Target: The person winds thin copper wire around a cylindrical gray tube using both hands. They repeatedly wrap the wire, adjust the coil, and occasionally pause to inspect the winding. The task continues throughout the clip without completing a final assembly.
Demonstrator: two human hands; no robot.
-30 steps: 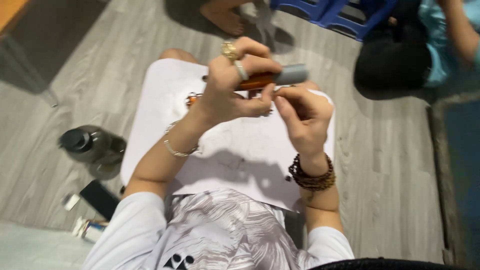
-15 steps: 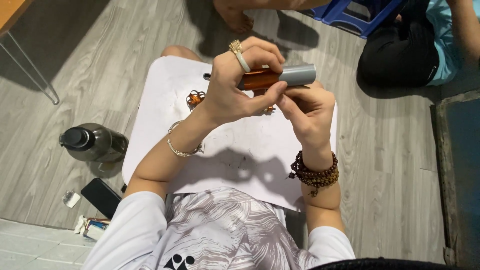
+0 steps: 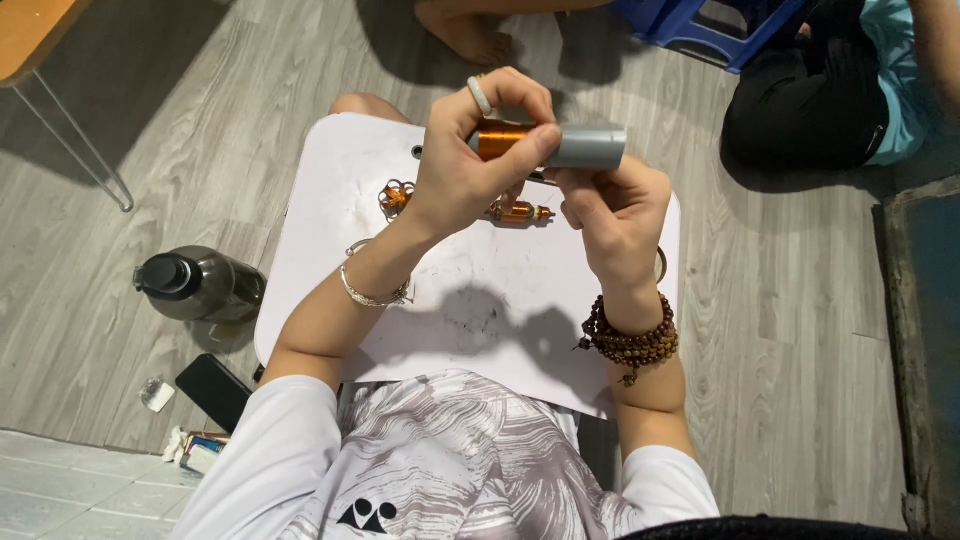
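Observation:
Over a white lap board (image 3: 480,290) I hold a grey metal cylinder (image 3: 590,147) with a copper-wound coil (image 3: 497,138) at its left end. My left hand (image 3: 478,160), a pale ring on one finger, grips the coil end from above. From below, my right hand (image 3: 615,215) pinches the grey cylinder; a brown bead bracelet wraps that wrist. On the board under my hands lie a small copper-wound rotor (image 3: 520,211) and a loose tangle of copper wire (image 3: 395,197).
A dark water bottle (image 3: 196,284) lies on the wood floor at the left, with a black phone (image 3: 214,391) and small packets near it. A table leg (image 3: 85,150) stands at upper left. Another person's bare foot (image 3: 465,35) and a blue stool (image 3: 700,25) are beyond the board.
Both hands have kept hold of the coil and cylinder, turning it slightly; the grey end now sticks out further to the right.

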